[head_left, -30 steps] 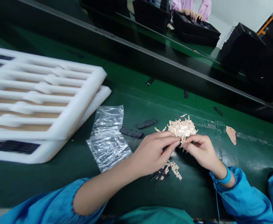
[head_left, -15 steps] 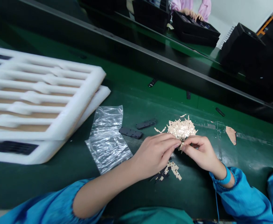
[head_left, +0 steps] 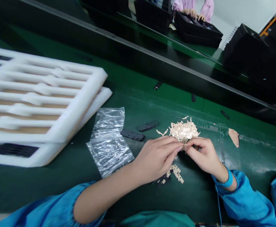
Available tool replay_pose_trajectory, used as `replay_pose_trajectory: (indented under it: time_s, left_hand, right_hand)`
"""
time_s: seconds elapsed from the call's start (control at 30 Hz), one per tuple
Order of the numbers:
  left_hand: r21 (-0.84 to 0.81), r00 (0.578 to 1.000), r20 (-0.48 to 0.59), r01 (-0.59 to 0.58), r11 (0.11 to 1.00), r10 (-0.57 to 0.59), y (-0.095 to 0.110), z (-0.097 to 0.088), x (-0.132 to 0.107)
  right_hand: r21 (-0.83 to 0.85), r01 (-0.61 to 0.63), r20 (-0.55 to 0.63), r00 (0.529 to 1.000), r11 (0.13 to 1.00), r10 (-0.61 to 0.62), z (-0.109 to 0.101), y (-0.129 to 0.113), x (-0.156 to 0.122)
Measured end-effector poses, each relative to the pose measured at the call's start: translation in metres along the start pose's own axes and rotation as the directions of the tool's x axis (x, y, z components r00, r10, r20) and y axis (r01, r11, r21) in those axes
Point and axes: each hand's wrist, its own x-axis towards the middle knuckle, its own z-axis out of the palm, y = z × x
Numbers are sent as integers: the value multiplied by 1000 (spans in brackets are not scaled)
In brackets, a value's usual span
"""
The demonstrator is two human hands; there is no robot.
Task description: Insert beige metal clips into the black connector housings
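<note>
My left hand (head_left: 157, 157) and my right hand (head_left: 203, 154) meet fingertip to fingertip over the green mat, both pinched on a small beige strip piece at the near edge of a pile of beige strip pieces (head_left: 183, 130). What exactly sits between the fingers is too small to make out. Below my hands lies a smaller heap of beige and black bits (head_left: 171, 175). Two flat black perforated plates (head_left: 132, 135) (head_left: 148, 125) lie just left of the pile. Both my sleeves are blue.
A crumpled clear plastic bag (head_left: 109, 142) lies left of the plates. Stacked white foam trays (head_left: 41, 104) fill the left side. A beige scrap (head_left: 233, 136) sits at right. Beyond a dark rail, another person's hands (head_left: 194, 13) work over black trays (head_left: 197, 30).
My fingertips have shifted slightly against each other at the pile's edge. Small dark parts on the belt beyond have drifted to the right.
</note>
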Motion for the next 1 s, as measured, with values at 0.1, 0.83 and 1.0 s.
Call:
replay_pose_trajectory:
  time_s: [0.1,0.83,1.0]
  left_hand:
    - [38,1000,13,-6,999,6,0,0,0]
    - [-102,997,44,72,992,-68,2,-3,5]
    - [-24,999,41,31,999,-30,-1,-3,3]
  right_hand:
    - [-5,-2,8,1000,1000,2,1,-1,0]
    - [-28,19,43,999,999,-18,0,0,1]
    - [2,14,47,999,1000,-14,1,-1,1]
